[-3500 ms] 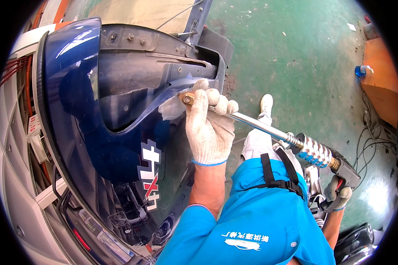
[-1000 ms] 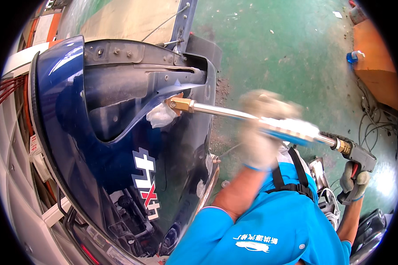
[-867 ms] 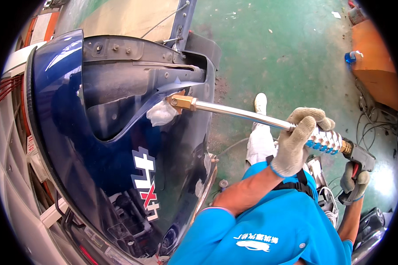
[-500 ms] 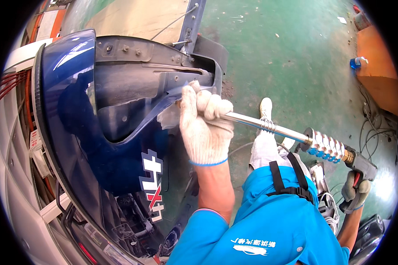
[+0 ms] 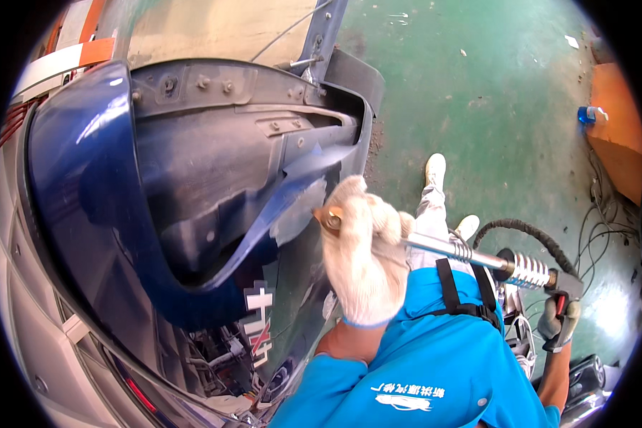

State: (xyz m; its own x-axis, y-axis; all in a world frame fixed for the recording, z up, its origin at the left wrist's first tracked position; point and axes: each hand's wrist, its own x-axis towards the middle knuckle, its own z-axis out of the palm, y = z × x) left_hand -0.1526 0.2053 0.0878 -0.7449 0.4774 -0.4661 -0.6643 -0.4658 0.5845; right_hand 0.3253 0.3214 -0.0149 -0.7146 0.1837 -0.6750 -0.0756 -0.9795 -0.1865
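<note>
A long chrome slide-hammer dent puller [image 5: 442, 245] with a ribbed sliding weight and a pistol grip lies slantwise before me. My left hand [image 5: 367, 250], in a white knit glove, is wrapped round its front end; the brass tip [image 5: 329, 219] pokes out past the fingers. Far right, my gloved right hand [image 5: 559, 324] grips the pistol handle near its red trigger. Left of the tip, and apart from it, is a dark blue car body panel [image 5: 71, 153]. Its curved wheel-arch edge is creased, with a pale bare patch [image 5: 301, 212] beside it.
A black sleeved hose [image 5: 524, 227] curves from the tool's rear. Cables [image 5: 598, 232] lie on the green floor [image 5: 471, 100] by an orange box [image 5: 620, 135], with a blue bottle [image 5: 586, 115] next to it. A tan board [image 5: 214, 32] stands beyond the panel.
My left hand and the tool's tip have drawn back from the panel's edge, toward my body and to the right. The creased edge and pale patch are now uncovered. The view has shifted slightly.
</note>
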